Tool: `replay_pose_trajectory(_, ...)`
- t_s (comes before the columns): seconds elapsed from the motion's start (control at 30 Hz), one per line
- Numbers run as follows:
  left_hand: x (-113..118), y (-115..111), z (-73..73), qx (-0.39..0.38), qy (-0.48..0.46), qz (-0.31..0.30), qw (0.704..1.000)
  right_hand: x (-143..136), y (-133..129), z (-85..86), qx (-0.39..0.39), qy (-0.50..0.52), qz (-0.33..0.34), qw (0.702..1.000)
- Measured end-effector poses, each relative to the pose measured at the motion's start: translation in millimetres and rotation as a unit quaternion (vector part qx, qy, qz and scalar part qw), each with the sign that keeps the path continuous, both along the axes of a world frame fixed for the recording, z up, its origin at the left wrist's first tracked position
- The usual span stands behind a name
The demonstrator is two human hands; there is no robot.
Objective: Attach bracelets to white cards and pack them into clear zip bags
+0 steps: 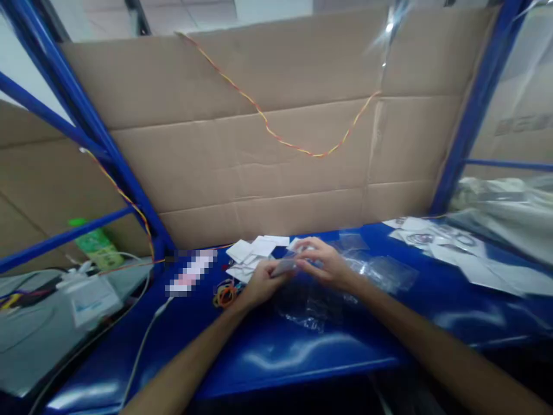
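My left hand (264, 281) is closed on a small clear plastic bag (285, 266), held just above the blue table (319, 360). Close on its right, my right hand (326, 262) has bent fingers at the bag's edge; whether they grip it is too blurred to tell. Several white cards (259, 248) lie in a loose pile behind my left hand. Orange and dark bands or cords (225, 293) sit left of that hand. More clear plastic bags (389, 272) are spread under and to the right of my right hand.
Packed flat items and white sheets (458, 245) lie at the right. A blurred-out device with a white cable (147, 340) is on the left. Beyond it stand a green bottle (97, 245) and a white packet (93, 300). Cardboard (276, 167) rises behind, between blue posts.
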State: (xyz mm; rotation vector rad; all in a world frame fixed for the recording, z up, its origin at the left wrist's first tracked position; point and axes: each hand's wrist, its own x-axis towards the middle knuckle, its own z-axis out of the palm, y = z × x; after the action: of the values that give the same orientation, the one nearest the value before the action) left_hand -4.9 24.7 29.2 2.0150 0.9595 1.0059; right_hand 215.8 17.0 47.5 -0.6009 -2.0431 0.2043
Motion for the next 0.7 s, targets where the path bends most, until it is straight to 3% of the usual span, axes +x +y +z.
replay_pose_trajectory(0.17, -0.4, 1.8, -1.0, -0.014, -0.016, -0.012, 1.0, -3.3, 2.0, -4.0, -0.017, 0.004, 0.019, 1.0)
replay_pose_trajectory(0.5, 2.8, -0.5, 0.9, -0.045, -0.046, 0.02, 0.998, -6.4, 6.4, -9.3, -0.034, 0.066, 0.007, 0.997)
replay_pose_trajectory(0.7, 4.2, -2.7, -2.9, -0.08, -0.087, 0.026, 0.993, -7.1, 5.9, -9.9, -0.126, 0.127, 0.005, 0.984)
